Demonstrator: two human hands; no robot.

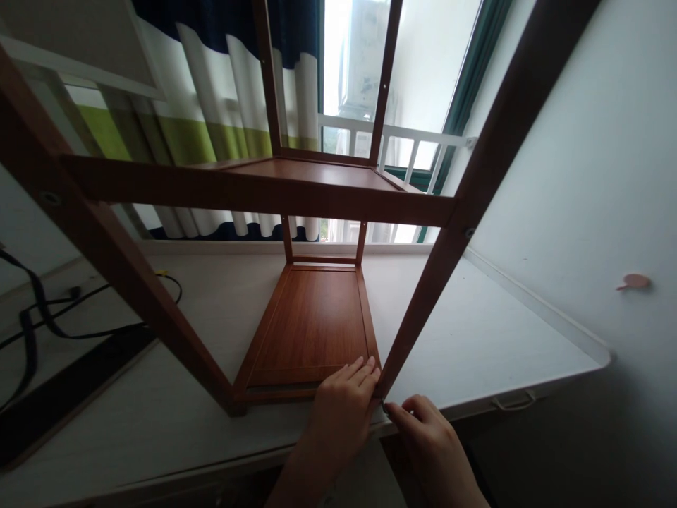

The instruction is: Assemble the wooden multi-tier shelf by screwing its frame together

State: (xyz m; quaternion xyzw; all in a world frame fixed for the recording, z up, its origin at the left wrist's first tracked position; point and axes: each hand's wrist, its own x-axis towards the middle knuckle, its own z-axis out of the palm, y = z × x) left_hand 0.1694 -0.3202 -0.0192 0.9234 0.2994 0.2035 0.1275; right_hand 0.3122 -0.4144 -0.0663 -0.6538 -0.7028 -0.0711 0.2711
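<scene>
A brown wooden shelf rack stands on a white table, with a bottom board and a middle shelf between slanted legs. My left hand lies flat on the front edge of the bottom board, fingers stretched toward the right front leg. My right hand sits just right of that leg's foot, its fingers pinched together at the base of the leg; whatever they hold is too small to make out.
Black cables and a dark flat board lie at the table's left. A striped curtain and window railing stand behind. A white wall with a small pink hook runs along the right. The table's front edge is near my hands.
</scene>
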